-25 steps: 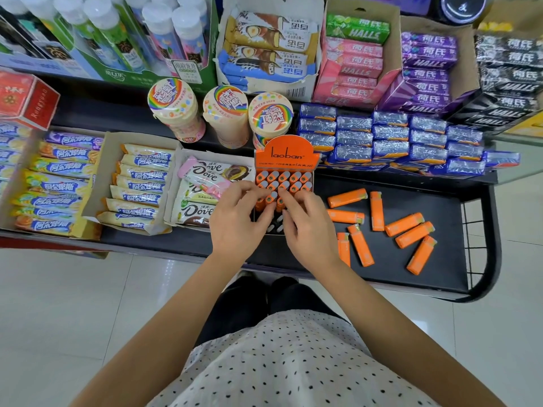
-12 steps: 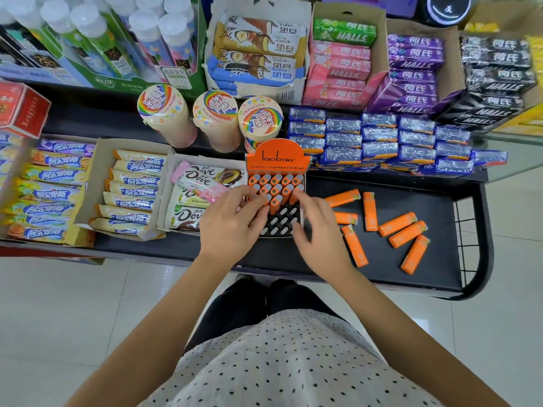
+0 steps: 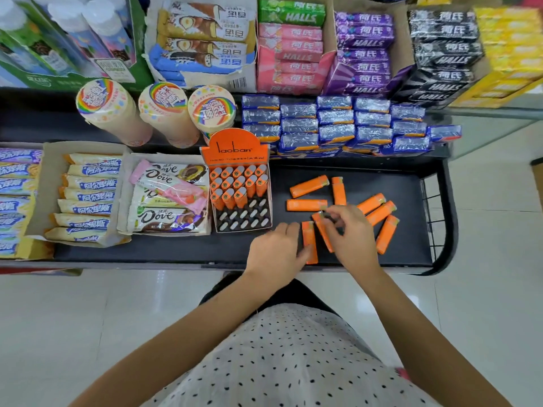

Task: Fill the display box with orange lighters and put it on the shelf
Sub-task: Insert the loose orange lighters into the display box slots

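Display box [image 3: 239, 198] sits on black shelf [image 3: 164, 248], just right of Dove bars [image 3: 167, 198]; back rows hold orange lighters [image 3: 238, 183], front slots bare. Loose lighters [image 3: 307, 205] lie to its right. Your right hand [image 3: 351, 236] pinches one lighter [image 3: 322, 235] w/ fingertips. Your left hand [image 3: 274, 254] touches another [image 3: 310, 242], fingers loosely curled; can't tell if gripping.

Thirteen orange lighters [image 3: 238, 183] stand in the display box [image 3: 234, 148], with thirteen empty slots [image 3: 244, 218] in front of them. Eight loose lighters [image 3: 307, 205] lie on the black shelf [image 3: 176, 248]. Three round candy tubs [image 3: 164, 113] stand behind. Two hands [image 3: 276, 254] reach in.
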The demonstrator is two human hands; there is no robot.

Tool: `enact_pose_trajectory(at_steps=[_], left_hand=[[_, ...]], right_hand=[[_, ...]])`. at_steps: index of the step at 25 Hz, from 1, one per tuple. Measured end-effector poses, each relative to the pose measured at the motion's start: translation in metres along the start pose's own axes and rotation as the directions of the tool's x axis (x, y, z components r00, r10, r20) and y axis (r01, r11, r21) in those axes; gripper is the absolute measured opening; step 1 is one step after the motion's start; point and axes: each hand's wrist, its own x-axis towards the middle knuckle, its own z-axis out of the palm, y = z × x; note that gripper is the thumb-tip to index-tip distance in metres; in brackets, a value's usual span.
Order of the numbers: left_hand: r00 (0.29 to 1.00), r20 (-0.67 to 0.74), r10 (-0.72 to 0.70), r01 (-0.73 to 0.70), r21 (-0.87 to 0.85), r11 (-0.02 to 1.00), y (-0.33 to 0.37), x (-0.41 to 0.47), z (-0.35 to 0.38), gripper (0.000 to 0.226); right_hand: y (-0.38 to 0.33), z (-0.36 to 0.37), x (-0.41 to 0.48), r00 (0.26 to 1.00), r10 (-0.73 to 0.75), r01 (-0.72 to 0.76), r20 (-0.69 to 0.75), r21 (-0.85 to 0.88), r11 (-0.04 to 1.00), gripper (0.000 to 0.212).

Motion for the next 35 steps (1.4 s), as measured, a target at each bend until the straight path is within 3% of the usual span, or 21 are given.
enact_pose_trajectory(at_steps=[2,5,13,17,21,25,28,32,35], left_hand=[[0.987,0.111,-0.115,0.110,0.047,0.993,0.012,0.010,0.005,0.053],[0.964,0.138,-0.226,0.225,0.025,0.974,0.022,0.019,0.012,0.063],[0.956,0.118,-0.270,0.292,-0.255,0.922,0.020,0.018,0.016,0.044],[0.957,0.070,-0.280,0.280,-0.460,0.842,0.016,0.005,0.013,0.038],[0.956,-0.026,-0.293,0.236,-0.525,0.818,0.007,-0.006,0.005,0.037],[0.924,-0.296,-0.244,0.121,-0.378,0.918,-0.005,-0.017,-0.015,0.021],[0.865,-0.448,-0.228,0.084,-0.318,0.944,-0.020,-0.017,-0.035,0.028],[0.807,-0.516,-0.286,0.109,-0.346,0.932,-0.039,-0.007,-0.055,0.029],[0.813,-0.558,-0.166,0.047,-0.220,0.974,-0.048,0.002,-0.055,0.026]], right_hand=[[0.007,-0.003,-0.002,0.998,0.057,-0.054,0.041,-0.067,0.996,0.023],[0.013,-0.001,-0.001,0.985,0.094,-0.066,0.144,-0.188,0.980,0.032],[0.008,0.000,0.010,0.968,0.077,-0.009,0.239,-0.272,0.962,0.029],[0.014,0.000,0.008,0.943,0.126,-0.105,0.309,-0.083,0.991,0.022],[0.013,-0.011,0.012,0.935,0.130,-0.188,0.329,0.152,0.970,0.025],[-0.015,-0.018,0.014,0.886,0.001,-0.229,0.463,0.437,0.870,0.020],[-0.037,-0.013,0.020,0.863,-0.024,-0.297,0.505,0.544,0.784,0.016],[-0.066,0.002,0.032,0.917,-0.017,-0.244,0.398,0.594,0.767,0.020],[-0.079,0.015,0.037,0.957,-0.058,-0.137,0.285,0.617,0.775,0.023]])
